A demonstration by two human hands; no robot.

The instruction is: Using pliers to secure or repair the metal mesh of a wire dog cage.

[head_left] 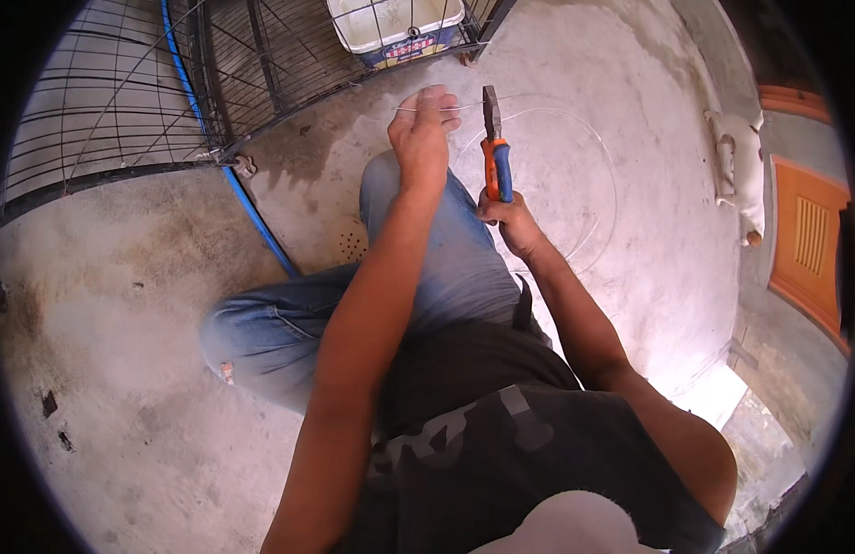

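Observation:
My left hand (423, 134) pinches a thin, pale wire (451, 109), thumb laid over it and the other fingers partly stretched out behind. A short end of the wire sticks out to the left of that hand. In my right hand (511, 222) are pliers (497, 157) with orange and blue handles, gripped low and pointing away from me. The dark jaws are at the wire, just right of my left hand; whether they bite on it I cannot tell. From there the wire runs into a wide, loose loop (615, 185) over the floor at the right.
A black wire-mesh cage (261, 55) stands at the far left, with a white tub (398, 26) in it. A blue hose (261, 220) runs past the cage toward my bent leg. At the right, a white animal (743, 171) is by the wall near an orange louvred panel (809, 235).

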